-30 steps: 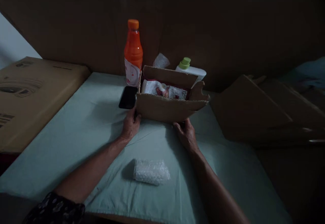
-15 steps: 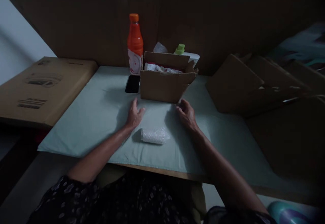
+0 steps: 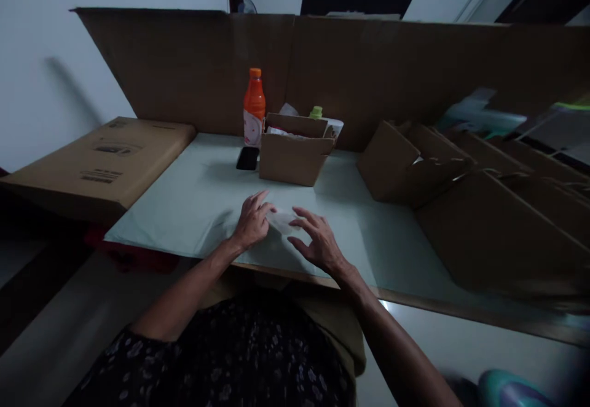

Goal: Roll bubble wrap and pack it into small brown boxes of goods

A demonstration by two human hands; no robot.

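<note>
A small roll of bubble wrap (image 3: 282,221), blurred and pale, is between my hands above the light green cloth near the front edge. Its left end is pinched by my left hand (image 3: 252,221), thumb and fingers closed on it. My right hand (image 3: 319,242) is at its other end, fingers curved and spread from the thumb, with the fingertips at or close to the wrap; firm contact cannot be made out. Behind the hands stands an open cardboard box (image 3: 292,158) with packets inside, partly hidden by its front wall.
An orange bottle (image 3: 254,102) and a black phone (image 3: 247,158) are left of the small box. A large flat carton (image 3: 106,155) lies at the left. Several open cardboard boxes (image 3: 502,235) stand at the right. A tall cardboard panel (image 3: 193,69) closes off the back.
Both hands have come back from in front of the box to the bubble wrap. My left hand has taken hold of it and it has shifted. The camera view has tilted up.
</note>
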